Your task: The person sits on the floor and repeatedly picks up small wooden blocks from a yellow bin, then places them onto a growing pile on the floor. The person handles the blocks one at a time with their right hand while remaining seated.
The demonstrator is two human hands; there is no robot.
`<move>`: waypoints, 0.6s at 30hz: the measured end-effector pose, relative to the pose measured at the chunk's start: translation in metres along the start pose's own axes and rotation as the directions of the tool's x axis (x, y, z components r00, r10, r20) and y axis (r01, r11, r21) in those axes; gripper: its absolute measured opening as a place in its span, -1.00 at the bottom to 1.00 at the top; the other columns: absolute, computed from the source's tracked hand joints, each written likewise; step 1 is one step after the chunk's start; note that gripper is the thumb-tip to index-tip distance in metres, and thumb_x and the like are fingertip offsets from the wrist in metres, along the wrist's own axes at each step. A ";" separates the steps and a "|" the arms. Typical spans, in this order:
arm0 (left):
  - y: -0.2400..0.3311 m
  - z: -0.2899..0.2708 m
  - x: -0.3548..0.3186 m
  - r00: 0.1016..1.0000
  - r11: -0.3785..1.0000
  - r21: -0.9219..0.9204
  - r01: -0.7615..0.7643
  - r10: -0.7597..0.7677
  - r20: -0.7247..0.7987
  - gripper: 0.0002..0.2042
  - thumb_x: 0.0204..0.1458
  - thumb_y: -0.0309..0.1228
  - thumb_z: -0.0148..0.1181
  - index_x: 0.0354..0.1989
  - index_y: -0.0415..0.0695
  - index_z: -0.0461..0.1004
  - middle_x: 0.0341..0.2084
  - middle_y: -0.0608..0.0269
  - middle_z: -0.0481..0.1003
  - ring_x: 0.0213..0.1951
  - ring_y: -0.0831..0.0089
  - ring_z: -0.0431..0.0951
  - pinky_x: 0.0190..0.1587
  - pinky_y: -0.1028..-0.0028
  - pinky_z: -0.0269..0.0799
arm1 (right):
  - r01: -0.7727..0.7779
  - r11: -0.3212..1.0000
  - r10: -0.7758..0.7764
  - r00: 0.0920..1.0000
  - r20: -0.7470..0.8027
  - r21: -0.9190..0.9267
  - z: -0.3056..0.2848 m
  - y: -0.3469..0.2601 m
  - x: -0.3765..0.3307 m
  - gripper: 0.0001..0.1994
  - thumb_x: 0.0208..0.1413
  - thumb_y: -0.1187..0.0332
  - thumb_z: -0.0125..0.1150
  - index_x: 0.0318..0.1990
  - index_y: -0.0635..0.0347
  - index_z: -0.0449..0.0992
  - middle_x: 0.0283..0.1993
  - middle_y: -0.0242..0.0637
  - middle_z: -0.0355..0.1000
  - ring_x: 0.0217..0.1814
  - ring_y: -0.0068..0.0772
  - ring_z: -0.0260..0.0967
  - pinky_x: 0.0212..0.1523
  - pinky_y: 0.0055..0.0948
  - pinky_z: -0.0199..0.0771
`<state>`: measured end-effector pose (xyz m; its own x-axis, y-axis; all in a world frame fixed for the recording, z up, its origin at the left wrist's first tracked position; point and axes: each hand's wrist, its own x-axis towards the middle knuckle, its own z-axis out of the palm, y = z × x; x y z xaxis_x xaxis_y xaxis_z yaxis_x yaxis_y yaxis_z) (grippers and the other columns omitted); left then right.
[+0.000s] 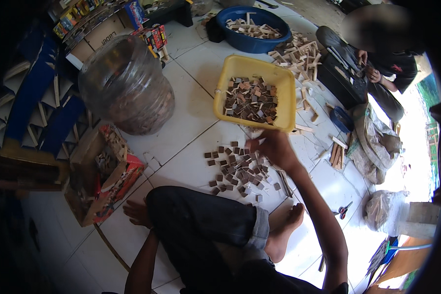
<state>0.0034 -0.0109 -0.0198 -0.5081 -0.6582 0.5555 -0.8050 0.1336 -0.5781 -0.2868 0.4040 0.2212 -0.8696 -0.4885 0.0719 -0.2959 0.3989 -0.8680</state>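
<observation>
My right hand (278, 151) is over the floor between a yellow plastic tub (221, 105) and a loose scatter of small dark brown square pieces (242, 171). Its fingers point left and are blurred, so whether they hold a piece cannot be made out. Inside the tub lies a heap of similar brown squares (252, 98), some lighter. My left hand (137, 213) rests low beside my bent knee, near an open cardboard box (120, 176), its fingers apart and holding nothing.
A large clear plastic container (127, 88) stands at the left. Behind the tub, a blue basin (255, 45) holds wood pieces, with more wood offcuts (301, 56) beside it. Scissors (345, 210) lie at right. Another person (392, 73) sits at the far right by a black box (340, 81).
</observation>
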 end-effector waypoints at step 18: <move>0.000 -0.010 0.008 0.998 0.992 -0.126 -0.011 0.018 0.052 -0.29 0.32 0.17 -0.22 0.52 0.00 0.08 0.48 0.00 0.13 0.45 0.10 0.20 0.30 -0.04 0.24 | -0.146 0.859 0.453 0.662 0.597 -0.491 0.084 0.044 -0.150 -0.78 0.10 0.35 0.22 -0.10 0.14 0.62 -0.19 -0.05 0.60 -0.04 0.03 0.58 -0.04 -0.06 0.60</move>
<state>-0.0041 -0.0089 -0.0093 -0.5060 -0.6933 0.5131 -0.8312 0.2330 -0.5048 -0.1361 0.4297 0.1307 -0.4732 -0.6059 -0.6395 -0.3212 0.7946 -0.5152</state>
